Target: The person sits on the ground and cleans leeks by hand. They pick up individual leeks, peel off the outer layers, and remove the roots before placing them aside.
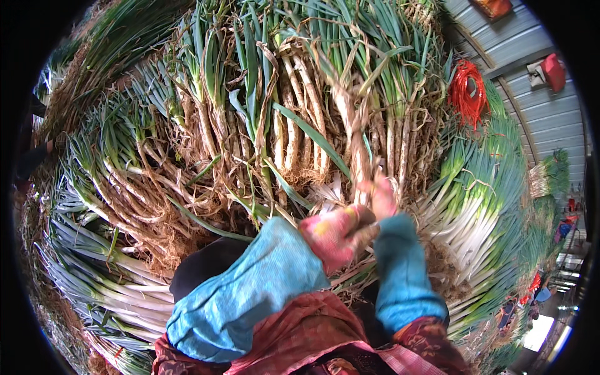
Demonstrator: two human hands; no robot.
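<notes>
A stalk of long green onion (pixel 358 154), wrapped in dry brown leaves, stands up from my two hands in front of my lap. My left hand (pixel 330 236), in a stained pink glove, is closed around the lower end of the stalk. Against the same stalk, a little higher and to the right, is my right hand (pixel 383 197), gloved too and blurred; its fingers close on the dry outer leaves. Loose pale husks (pixel 328 191) lie just beyond my hands. Unpeeled onions (pixel 304 112) with dirty roots lean in a thick row ahead.
Peeled white-stemmed onions (pixel 473 225) lie piled at my right, and more peeled onions (pixel 136 286) at my left. Red plastic ties (pixel 468 93) hang at the upper right near a corrugated metal wall (pixel 543 112). Another person's dark sleeve (pixel 33 159) shows at the left edge.
</notes>
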